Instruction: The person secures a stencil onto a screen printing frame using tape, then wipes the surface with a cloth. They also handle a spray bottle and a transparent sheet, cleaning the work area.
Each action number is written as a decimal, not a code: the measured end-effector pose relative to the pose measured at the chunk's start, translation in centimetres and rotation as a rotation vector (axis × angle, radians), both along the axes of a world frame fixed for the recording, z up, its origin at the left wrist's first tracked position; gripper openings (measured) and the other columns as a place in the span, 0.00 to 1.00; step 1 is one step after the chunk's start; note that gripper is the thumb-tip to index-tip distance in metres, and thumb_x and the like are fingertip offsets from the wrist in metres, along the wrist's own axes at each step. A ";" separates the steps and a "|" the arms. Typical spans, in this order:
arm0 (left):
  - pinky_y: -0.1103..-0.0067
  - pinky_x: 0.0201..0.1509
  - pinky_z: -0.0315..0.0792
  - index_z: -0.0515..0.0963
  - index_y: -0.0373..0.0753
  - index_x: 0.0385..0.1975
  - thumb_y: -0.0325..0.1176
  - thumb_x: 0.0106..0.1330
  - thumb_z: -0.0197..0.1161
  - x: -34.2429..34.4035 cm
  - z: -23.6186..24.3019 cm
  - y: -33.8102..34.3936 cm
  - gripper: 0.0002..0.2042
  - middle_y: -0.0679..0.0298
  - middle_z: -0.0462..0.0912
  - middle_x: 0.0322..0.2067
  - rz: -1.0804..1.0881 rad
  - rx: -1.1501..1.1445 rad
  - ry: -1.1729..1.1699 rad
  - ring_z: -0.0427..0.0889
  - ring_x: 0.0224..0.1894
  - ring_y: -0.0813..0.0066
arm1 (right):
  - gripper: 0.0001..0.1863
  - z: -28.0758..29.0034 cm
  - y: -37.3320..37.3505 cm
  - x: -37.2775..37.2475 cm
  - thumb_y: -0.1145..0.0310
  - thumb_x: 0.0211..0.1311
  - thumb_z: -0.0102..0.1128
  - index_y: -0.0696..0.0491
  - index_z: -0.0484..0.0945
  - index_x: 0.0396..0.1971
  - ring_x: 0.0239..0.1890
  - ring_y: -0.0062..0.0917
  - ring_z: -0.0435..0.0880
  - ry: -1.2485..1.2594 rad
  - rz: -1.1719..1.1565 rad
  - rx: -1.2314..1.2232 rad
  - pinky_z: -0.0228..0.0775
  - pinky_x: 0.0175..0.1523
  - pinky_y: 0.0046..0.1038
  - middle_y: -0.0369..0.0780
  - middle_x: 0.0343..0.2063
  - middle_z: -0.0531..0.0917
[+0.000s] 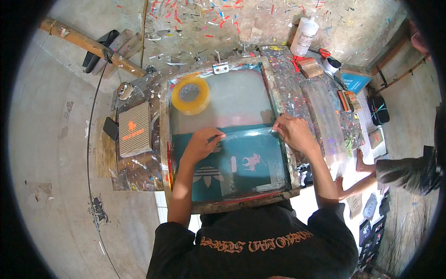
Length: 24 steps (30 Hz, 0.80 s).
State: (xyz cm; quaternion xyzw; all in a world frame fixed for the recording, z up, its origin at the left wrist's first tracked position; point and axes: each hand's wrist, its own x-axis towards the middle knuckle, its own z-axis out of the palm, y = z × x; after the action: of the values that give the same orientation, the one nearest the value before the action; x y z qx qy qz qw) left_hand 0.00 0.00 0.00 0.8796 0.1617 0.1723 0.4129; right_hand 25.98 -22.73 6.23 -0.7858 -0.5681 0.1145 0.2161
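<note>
Bright light bleaches the floor (306, 199) and glints off clear tape (248, 133); black-rimmed fisheye distortion curves edges.

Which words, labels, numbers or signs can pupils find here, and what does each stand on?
Wording located, not quoted:
Tan patterned block: orange lettering.
Black shirt: ornate orange lettering.
White bottle: label, too small to read.
Blue panel: pale lettering, too small.
Teal screen: pale horse-and-rider figure and striped emblem.
Tape roll: core marks, unreadable.
Dark pieces: prints, unreadable.
</note>
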 end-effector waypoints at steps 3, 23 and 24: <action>0.69 0.47 0.78 0.86 0.36 0.37 0.33 0.68 0.68 0.0 0.1 0.1 0.07 0.57 0.88 0.37 -0.027 0.042 -0.029 0.87 0.40 0.59 | 0.04 0.0 -0.3 -0.1 0.71 0.64 0.63 0.54 0.82 0.36 0.40 0.45 0.86 0.030 0.002 0.015 0.78 0.45 0.45 0.45 0.37 0.85; 0.70 0.40 0.77 0.86 0.37 0.37 0.38 0.69 0.67 -0.3 0.8 0.0 0.10 0.58 0.88 0.35 -0.024 0.072 -0.017 0.86 0.38 0.58 | 0.07 -1.1 -1.2 0.5 0.70 0.62 0.71 0.56 0.85 0.37 0.32 0.34 0.85 0.150 0.029 0.149 0.77 0.39 0.33 0.41 0.33 0.84; 0.70 0.39 0.77 0.86 0.37 0.37 0.38 0.69 0.67 -0.2 0.8 -0.1 0.10 0.58 0.88 0.36 -0.008 0.053 -0.004 0.86 0.38 0.59 | 0.07 -1.4 -1.1 0.8 0.70 0.61 0.71 0.56 0.85 0.37 0.33 0.35 0.85 0.214 0.013 0.141 0.77 0.40 0.34 0.42 0.33 0.84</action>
State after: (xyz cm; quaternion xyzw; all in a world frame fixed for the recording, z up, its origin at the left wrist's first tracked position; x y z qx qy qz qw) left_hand -0.16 -0.11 0.82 0.8905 0.1528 0.1769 0.3902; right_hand 26.74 -23.84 4.84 -0.7481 -0.5535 0.1591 0.3295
